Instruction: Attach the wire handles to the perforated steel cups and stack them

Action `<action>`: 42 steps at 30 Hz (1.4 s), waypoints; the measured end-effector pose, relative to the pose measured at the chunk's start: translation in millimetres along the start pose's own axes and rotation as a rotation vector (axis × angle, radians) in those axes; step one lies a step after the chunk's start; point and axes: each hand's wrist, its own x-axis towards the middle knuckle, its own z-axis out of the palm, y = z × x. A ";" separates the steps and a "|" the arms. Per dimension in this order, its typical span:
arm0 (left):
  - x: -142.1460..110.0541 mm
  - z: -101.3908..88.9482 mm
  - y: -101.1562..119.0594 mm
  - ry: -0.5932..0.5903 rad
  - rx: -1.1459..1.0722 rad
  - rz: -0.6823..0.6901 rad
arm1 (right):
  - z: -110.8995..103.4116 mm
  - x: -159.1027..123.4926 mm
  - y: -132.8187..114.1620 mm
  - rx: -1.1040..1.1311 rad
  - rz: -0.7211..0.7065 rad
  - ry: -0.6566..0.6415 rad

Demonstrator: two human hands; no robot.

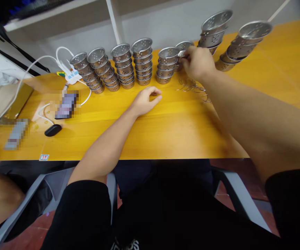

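My right hand (198,62) reaches to the back of the table, its thumb and fingers closed at the side of a perforated metal cup (185,44). The fingers partly cover this cup. Just left of it stands a stack of perforated metal cups (167,66). My left hand (146,100) rests on the wooden table in front of the stacks. Its fingers are loosely curved, the thumb is apart from them, and nothing lies between. Several thin curved metal wires (191,86) lie on the table below my right hand.
More cup stacks stand at the left (143,64) and lean at the right (246,45). A power strip (73,77) with white cables, a blurred phone (66,106) and a black oval case (53,130) lie on the left. Another person's arm (2,187) shows at lower left.
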 end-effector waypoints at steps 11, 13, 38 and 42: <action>1.9 3.0 -13.0 0.047 0.004 0.081 | -25.2 -56.0 4.4 0.190 -0.056 0.374; 5.1 6.9 -23.4 0.090 0.013 0.098 | -22.8 -68.1 -0.4 0.303 -0.235 0.383; 4.5 -8.3 -9.0 0.157 0.192 0.113 | 13.3 -107.0 -32.4 0.384 -0.373 -0.169; 5.5 -10.8 -7.5 0.118 0.206 0.126 | 15.8 -104.1 -30.0 0.513 -0.314 -0.127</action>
